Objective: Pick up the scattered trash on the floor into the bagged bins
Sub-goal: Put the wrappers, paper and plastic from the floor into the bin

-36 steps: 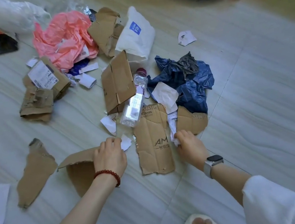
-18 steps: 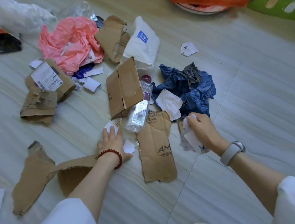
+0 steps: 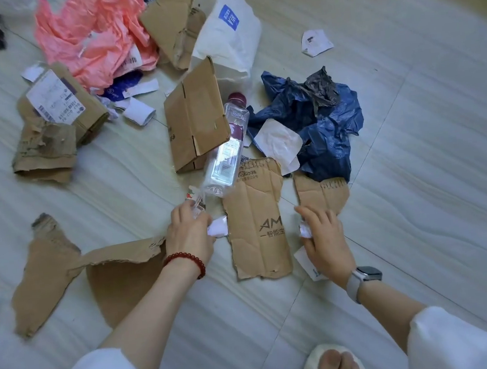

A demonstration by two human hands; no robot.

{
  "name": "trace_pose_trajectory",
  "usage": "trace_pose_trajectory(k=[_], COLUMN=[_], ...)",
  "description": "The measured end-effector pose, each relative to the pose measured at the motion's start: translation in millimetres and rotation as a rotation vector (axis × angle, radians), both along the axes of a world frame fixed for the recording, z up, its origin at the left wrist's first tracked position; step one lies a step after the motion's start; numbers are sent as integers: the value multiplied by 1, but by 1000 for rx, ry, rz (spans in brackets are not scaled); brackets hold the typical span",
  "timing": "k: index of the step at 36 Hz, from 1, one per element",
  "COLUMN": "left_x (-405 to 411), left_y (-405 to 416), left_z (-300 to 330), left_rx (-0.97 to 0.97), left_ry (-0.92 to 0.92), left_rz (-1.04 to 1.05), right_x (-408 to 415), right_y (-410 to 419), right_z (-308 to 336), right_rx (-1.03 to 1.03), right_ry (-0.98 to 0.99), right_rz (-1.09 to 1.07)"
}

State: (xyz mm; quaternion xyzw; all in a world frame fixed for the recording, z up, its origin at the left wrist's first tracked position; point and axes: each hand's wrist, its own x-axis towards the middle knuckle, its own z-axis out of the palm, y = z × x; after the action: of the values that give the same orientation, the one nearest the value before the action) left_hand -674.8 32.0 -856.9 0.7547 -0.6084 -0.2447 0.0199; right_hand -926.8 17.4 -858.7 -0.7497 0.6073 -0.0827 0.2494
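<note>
Right hand (image 3: 324,241) has dropped back to the floor (image 3: 416,164) beside the torn cardboard strip (image 3: 257,222), clutching crumpled white paper (image 3: 304,230); left hand (image 3: 189,236) pinches a white scrap (image 3: 218,227) near the clear plastic bottle (image 3: 226,153).

Pale grey streaked floor (image 3: 412,134); brown cardboard piece (image 3: 257,222) printed with dark letters; crumpled pink plastic (image 3: 91,34) upper left; navy bag (image 3: 320,127); white bag (image 3: 228,37) with blue label; clear bottle (image 3: 226,153), maroon cap.
</note>
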Motion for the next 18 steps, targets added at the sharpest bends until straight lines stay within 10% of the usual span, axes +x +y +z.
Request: trace_pose_trajectory(k=[6, 18], left_x=[-4, -22], left_y=[-10, -5], left_z=[7, 7], left_rx=[239, 79], left_ry=[54, -58], left_rz=[53, 92], right_x=[-23, -55], right_y=[15, 22], right_z=[-6, 6], right_rx=[-22, 91], right_ry=[343, 550], right_rz=[311, 590])
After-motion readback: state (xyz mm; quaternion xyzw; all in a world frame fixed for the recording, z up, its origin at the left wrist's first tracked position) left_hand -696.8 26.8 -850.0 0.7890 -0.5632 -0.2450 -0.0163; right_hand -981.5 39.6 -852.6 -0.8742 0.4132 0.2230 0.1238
